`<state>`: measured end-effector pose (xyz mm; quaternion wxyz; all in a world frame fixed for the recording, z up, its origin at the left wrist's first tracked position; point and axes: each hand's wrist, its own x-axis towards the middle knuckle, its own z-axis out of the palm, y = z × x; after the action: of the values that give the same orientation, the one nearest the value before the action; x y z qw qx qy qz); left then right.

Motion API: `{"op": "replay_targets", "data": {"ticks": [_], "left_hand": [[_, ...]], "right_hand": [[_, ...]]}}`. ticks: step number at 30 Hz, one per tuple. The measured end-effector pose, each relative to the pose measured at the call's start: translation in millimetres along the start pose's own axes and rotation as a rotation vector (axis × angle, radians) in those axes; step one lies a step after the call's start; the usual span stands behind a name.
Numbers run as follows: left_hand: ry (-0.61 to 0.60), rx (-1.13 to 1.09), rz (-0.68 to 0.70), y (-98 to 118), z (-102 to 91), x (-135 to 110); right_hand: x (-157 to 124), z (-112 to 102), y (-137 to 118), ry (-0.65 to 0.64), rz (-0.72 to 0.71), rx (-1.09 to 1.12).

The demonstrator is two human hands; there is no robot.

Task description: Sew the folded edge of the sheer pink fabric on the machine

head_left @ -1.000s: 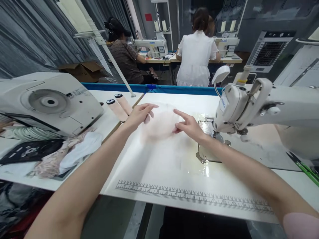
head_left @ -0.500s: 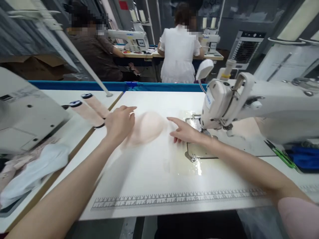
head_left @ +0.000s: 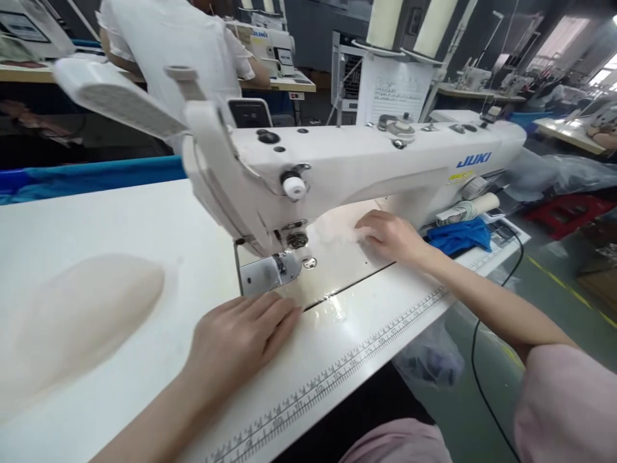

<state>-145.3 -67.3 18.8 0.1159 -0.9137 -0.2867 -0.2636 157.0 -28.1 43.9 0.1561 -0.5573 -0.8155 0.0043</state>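
Observation:
My left hand point(head_left: 243, 337) lies flat on the white table point(head_left: 120, 218), fingers stretched toward the needle plate point(head_left: 267, 273) of the white sewing machine point(head_left: 347, 167). It holds nothing. My right hand point(head_left: 393, 235) reaches under the machine's arm and rests on pale pink fabric pieces point(head_left: 337, 228), fingers curled on them. A pale pink moulded cup point(head_left: 81, 315) lies on the table to my left, apart from both hands.
A ruler strip point(head_left: 337, 373) runs along the table's front edge. Blue cloth point(head_left: 457, 235) and a thread cone point(head_left: 470, 209) lie right of the machine. A person in white point(head_left: 178, 45) works at the table behind. A cable point(head_left: 482, 360) hangs off the right edge.
The view has swung right. My left hand left the pink cup and moved to the needle plate. My right hand moved right, under the machine's arm, onto the pink pieces.

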Motion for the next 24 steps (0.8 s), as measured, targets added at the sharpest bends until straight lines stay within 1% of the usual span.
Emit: {"op": "replay_targets", "data": {"ticks": [3,6,9,13,17,24], "left_hand": [[-0.023,-0.052,0.049,13,16.7,24],[-0.068,-0.091,0.035,21,26.1,33],[-0.055,-0.136,-0.001,23,31.0,31],[-0.019,-0.135,-0.025,23,34.2,27],[-0.006,-0.111,0.002,23,35.0,28],[0.000,-0.130,-0.054,25,37.3,27]], "right_hand": [[14,4,5,-0.052,-0.022,-0.076],[22,9,4,-0.070,-0.019,-0.087],[22,12,6,-0.061,0.001,-0.072],[19,9,9,-0.048,0.022,-0.050],[16,5,6,-0.079,-0.010,-0.049],[15,3,4,-0.083,-0.008,-0.009]]}}
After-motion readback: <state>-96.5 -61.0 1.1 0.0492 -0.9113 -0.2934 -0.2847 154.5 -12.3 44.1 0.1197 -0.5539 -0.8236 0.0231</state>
